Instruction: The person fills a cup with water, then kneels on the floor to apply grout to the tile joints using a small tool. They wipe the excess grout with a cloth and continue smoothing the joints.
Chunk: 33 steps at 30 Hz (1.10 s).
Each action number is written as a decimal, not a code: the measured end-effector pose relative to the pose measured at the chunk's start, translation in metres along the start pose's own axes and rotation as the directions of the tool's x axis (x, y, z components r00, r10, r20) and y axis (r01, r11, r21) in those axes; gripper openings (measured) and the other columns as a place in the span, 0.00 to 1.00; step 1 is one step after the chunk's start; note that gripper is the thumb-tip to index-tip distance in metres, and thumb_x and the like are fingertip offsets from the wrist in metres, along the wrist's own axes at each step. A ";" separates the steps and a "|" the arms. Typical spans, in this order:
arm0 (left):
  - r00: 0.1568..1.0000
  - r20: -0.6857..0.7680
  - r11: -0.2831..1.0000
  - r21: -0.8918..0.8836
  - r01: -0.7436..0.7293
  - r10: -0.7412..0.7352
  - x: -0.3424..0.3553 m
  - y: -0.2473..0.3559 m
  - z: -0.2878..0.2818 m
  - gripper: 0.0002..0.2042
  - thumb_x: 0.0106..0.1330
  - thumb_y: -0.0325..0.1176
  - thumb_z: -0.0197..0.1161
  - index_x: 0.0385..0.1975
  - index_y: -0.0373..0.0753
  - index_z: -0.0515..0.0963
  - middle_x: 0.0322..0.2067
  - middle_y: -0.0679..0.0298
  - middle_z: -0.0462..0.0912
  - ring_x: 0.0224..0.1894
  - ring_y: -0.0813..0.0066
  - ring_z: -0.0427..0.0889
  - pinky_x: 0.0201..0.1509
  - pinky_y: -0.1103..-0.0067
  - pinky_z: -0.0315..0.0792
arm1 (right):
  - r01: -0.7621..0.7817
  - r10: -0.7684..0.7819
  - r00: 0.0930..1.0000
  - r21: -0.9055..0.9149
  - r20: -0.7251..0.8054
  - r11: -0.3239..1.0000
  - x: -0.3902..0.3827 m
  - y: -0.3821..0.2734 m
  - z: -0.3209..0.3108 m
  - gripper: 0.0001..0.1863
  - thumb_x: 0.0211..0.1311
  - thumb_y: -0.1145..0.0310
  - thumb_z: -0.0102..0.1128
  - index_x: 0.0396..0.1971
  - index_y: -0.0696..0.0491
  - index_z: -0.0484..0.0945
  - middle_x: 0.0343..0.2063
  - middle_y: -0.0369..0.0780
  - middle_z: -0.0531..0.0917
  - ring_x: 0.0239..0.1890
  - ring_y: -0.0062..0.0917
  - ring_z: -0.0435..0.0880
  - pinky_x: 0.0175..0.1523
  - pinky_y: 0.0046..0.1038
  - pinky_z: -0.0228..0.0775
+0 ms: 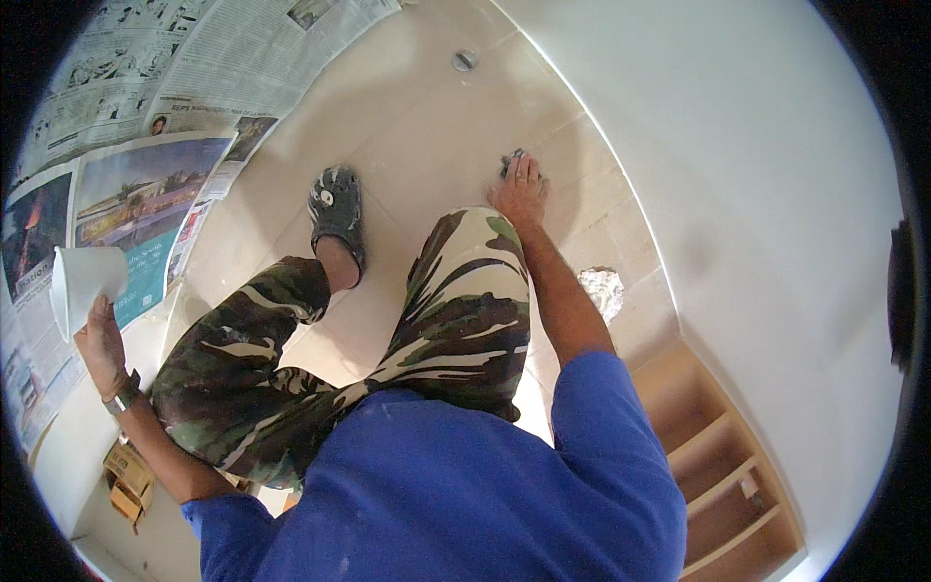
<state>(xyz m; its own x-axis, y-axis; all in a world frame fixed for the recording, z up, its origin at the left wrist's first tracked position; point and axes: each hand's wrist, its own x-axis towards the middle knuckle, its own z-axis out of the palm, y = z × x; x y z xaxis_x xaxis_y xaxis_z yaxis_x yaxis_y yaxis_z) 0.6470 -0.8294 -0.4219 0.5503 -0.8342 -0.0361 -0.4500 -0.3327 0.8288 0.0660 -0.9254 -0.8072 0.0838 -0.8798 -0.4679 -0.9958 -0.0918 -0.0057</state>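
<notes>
Left hand: our left hand sits at the far left, raised off the floor, its fingers curled around the lower rim of a white tub.
Tub: we hold it tipped, its open mouth turned left and away from us, above the newspaper spread over the floor.
Legs: our camouflage trousers fill the middle; one grey clog is planted on the pale tiles.
Right hand: our right hand is stretched forward past the knee, palm down, fingers pressing a small dark pad flat to the tiles, near the foot of the white wall.
Pad from hand: it lies just beyond our fingertips, mostly covered, so we cannot tell its long axis.
Nearer hand: the right one is on the pad; the left is well apart, across both legs.
Rubble: a pale crumbly lump lies beside our right forearm.
Shelf: a wooden shelf unit stands at lower right.
</notes>
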 end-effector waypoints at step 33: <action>0.990 0.139 1.000 0.022 0.000 -0.003 0.029 0.019 0.007 0.20 0.63 0.32 0.59 0.44 0.16 0.71 0.49 0.52 0.73 0.50 0.70 0.72 0.60 0.73 0.63 | -0.345 0.349 0.937 0.119 -0.017 0.931 -0.043 0.142 0.024 0.41 0.60 0.42 0.43 0.65 0.56 0.51 0.66 0.46 0.53 0.68 0.37 0.51 0.64 0.53 0.47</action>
<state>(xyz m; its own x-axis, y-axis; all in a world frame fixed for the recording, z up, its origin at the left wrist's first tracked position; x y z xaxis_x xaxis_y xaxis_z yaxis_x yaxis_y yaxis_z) 0.6493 -0.8628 -0.4116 0.4482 -0.8863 -0.1161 -0.4652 -0.3422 0.8164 -0.0804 -0.8900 -0.8090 -0.2685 -0.8645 -0.4250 -0.9605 0.2736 0.0505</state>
